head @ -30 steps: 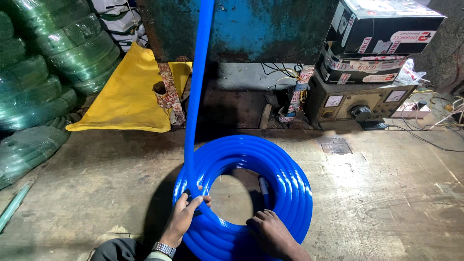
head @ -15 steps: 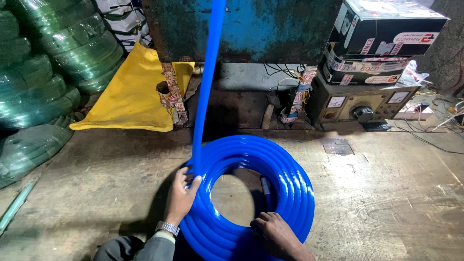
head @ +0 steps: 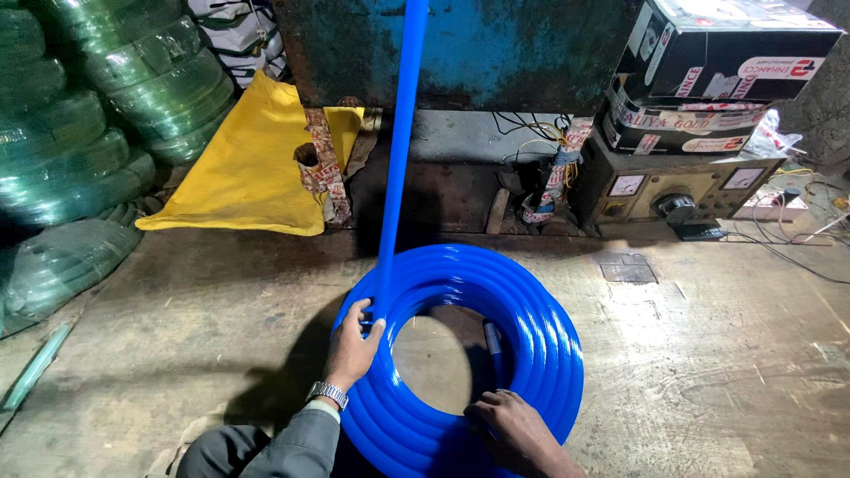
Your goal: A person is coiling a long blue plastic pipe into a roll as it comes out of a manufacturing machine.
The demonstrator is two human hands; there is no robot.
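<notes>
A thick coil of bright blue hose [head: 531, 327] lies flat on the worn floor in front of me. One strand of the blue hose [head: 403, 124] rises straight up from the coil's left side and out of the top of the view. My left hand [head: 352, 345], with a metal wristwatch, grips the coil's inner left rim where that strand comes down. My right hand [head: 513, 425] presses on the coil's near inner edge, fingers curled over the loops. A dark hose end [head: 492, 341] shows inside the ring.
Stacked green hose coils [head: 80, 133] fill the left side. A yellow sheet [head: 248, 168] lies against a blue metal machine [head: 496, 44]. At the right stand a metered electrical box [head: 673, 190], cartons [head: 726, 62] on it, and loose wires [head: 797, 230].
My left hand has slid a little up and left along the coil's inner rim with the rising strand. My right hand has stayed on the near edge. The view has shifted slightly.
</notes>
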